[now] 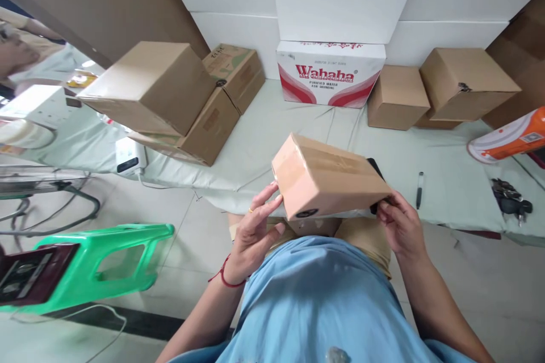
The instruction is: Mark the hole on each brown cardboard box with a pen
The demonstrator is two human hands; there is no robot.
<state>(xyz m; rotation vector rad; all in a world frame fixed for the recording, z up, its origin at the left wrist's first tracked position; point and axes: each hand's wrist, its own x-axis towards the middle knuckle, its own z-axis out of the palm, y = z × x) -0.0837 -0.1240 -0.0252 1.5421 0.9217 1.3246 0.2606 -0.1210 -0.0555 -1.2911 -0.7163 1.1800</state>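
Note:
A small brown cardboard box (pixel 336 176), taped along its top, is tilted at the table's front edge, above my lap. My right hand (pixel 400 221) pinches its right corner between thumb and fingers. Against the box's left end rest the fingertips of my left hand (pixel 258 232), the fingers stretched out and the thumb apart. A flat black object (pixel 374 167) sticks out behind the right end of the box; most of it is hidden, so its kind cannot be told. The box's underside is also out of sight.
Stacked cardboard boxes (pixel 149 88) stand at the left, others (pixel 468 79) at the right. A white Wahaha carton (pixel 330 76) is at the back. A pen (pixel 419 190), keys (pixel 511 198) and an orange-white canister (pixel 511 136) lie rightward. A green stool (pixel 106 238) is lower left; a person sits beyond.

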